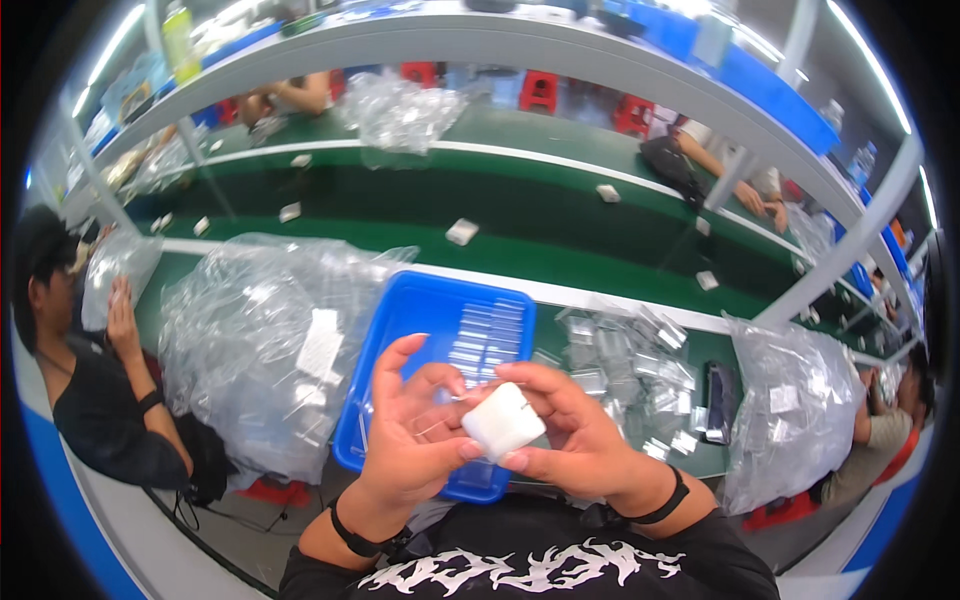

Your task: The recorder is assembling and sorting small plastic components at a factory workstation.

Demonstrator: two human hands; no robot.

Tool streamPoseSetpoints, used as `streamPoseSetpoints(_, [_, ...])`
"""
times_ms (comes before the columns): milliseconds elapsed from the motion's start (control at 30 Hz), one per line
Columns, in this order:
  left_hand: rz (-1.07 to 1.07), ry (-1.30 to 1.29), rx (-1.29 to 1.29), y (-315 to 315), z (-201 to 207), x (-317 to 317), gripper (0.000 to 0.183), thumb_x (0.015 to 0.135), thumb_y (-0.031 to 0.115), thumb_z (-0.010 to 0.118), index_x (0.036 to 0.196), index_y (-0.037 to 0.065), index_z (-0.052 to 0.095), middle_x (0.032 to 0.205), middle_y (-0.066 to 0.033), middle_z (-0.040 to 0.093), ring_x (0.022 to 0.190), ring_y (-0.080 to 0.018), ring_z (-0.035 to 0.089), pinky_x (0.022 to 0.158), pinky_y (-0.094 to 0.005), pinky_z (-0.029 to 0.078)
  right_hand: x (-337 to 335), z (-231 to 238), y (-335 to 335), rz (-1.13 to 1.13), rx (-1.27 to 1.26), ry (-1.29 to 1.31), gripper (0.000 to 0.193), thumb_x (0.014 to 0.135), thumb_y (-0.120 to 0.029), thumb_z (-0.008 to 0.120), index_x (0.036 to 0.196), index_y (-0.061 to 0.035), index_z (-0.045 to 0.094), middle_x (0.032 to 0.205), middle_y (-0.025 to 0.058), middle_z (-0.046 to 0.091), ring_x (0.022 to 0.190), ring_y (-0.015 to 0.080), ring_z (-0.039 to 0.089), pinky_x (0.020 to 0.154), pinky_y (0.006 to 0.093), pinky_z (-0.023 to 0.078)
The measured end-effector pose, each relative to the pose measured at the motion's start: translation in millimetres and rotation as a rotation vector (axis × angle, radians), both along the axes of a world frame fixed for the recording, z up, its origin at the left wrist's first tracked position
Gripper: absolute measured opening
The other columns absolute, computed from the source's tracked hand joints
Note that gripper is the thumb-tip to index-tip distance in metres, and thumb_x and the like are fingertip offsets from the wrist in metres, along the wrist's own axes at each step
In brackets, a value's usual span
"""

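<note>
I have the white block (pixel 503 421) pinched in my right hand (pixel 570 440), thumb under it and fingers closed over its top. My left hand (pixel 410 440) is curled round a clear sleeve (pixel 440 415), its thumb pressed to the block's lower corner. The block sits just above my chest, at the picture's six o'clock, over the near edge of the blue tray (pixel 400 330). I judge I am at the bagging step: the block's corner is at the sleeve's mouth but not yet inside. The next move calls for holding the mouth open with my left fingers and sliding the block in squarely, without creasing the film.

In the tray, at twelve o'clock from my hands, lie rows of flat clear sleeves. At three o'clock a loose heap of filled clear packets (pixel 625 365) rests on the green surface (pixel 545 345), with a dark phone (pixel 718 402) beside it. A big clear bag (pixel 265 345) bulges at nine o'clock, a white oblong label on its side; another clear bag (pixel 795 400) stands at four o'clock.

Farther off, small white blocks dot the green belt (pixel 520 205), and another clear bag (pixel 400 112) sits at twelve o'clock below the grey shelf (pixel 480 45). Other people work at both sides.
</note>
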State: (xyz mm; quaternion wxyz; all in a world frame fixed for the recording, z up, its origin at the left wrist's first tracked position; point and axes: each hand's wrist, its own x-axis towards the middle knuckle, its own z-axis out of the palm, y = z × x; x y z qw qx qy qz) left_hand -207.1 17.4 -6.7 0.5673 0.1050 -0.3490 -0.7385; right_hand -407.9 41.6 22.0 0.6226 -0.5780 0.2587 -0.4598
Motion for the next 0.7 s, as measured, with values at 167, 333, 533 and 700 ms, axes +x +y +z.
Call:
streamPoseSetpoints(167, [0.078, -0.111, -0.073, -3, -5, -36, 0.107, 0.071, -0.019, 0.076, 0.153, 0.017, 0.018, 0.123, -0.0092, 0.049, 0.113, -0.0328, 0.065, 0.093, -0.0441, 0.059, -11, -10, 7, -0.131, 0.116, -0.162, 0.058, 0.092, -0.012, 0.075, 0.144, -0.0013, 0.052, 0.138, 0.0101, 0.061, 0.129, 0.0175, 0.054, 0.11, 0.0353, 0.043])
streamPoseSetpoints(333, [0.163, -0.226, -0.17, 1, -4, -53, 0.107, 0.072, -0.015, 0.078, 0.153, 0.018, 0.017, 0.124, -0.0083, 0.047, 0.113, -0.0313, 0.064, 0.093, -0.042, 0.058, -17, -15, 8, -0.253, 0.059, -0.162, 0.04, 0.093, -0.012, 0.073, 0.128, 0.0042, 0.066, 0.135, 0.0156, 0.064, 0.124, 0.0249, 0.06, 0.109, 0.0392, 0.045])
streamPoseSetpoints(533, [0.126, -0.287, -0.228, 8, -7, -56, 0.103, 0.074, -0.013, 0.078, 0.152, 0.018, 0.019, 0.126, -0.0091, 0.046, 0.115, -0.0288, 0.062, 0.096, -0.0411, 0.056, -27, -23, 12, -0.362, -0.191, -0.033, 0.027, 0.089, -0.01, 0.076, 0.113, 0.0015, 0.073, 0.123, 0.0155, 0.07, 0.118, 0.0274, 0.064, 0.101, 0.0394, 0.05])
streamPoseSetpoints(700, [0.007, -0.418, -0.359, -2, -3, -45, 0.071, 0.086, -0.007, 0.068, 0.144, 0.007, 0.029, 0.123, -0.0138, 0.049, 0.11, -0.0237, 0.058, 0.099, -0.0414, 0.05, -63, -13, 8, -0.526, -0.694, 0.301, 0.025, 0.079, -0.005, 0.077, 0.103, 0.0028, 0.074, 0.103, 0.0178, 0.075, 0.101, 0.0325, 0.07, 0.092, 0.0441, 0.051])
